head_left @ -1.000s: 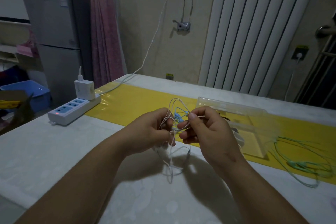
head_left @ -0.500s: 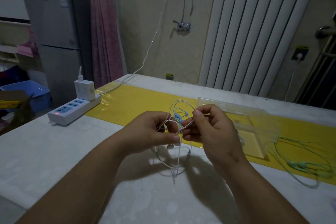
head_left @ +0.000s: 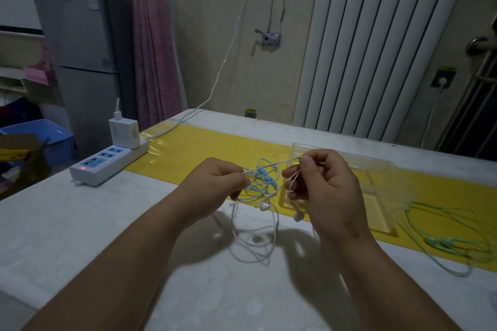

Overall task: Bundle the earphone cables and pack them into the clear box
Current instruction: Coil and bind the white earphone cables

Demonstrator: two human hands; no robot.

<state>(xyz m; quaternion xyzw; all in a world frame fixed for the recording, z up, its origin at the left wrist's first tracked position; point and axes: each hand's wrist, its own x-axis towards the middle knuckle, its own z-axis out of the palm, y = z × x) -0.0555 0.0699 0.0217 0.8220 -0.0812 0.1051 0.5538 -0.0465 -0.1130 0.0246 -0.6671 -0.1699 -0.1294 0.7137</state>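
Here, mid-frame, the left hand [head_left: 215, 185] and right hand [head_left: 322, 188] are each pinching the thin white earphone cable [head_left: 271, 165], stretching it, seemingly over the tangled blue cable [head_left: 262, 183], beside the clear plastic box [head_left: 376, 191] at right.

Between the left grip [head_left: 215, 183] and right grip [head_left: 322, 191] a taut white cable [head_left: 271, 165] bars the gap. Its loops [head_left: 255, 244] litter the table [head_left: 80, 223] below. Behind the right grip stands the clear box [head_left: 376, 177]; right of it, green cable [head_left: 443, 242]. Left of the left grip lies bare table up to the power strip [head_left: 107, 161].
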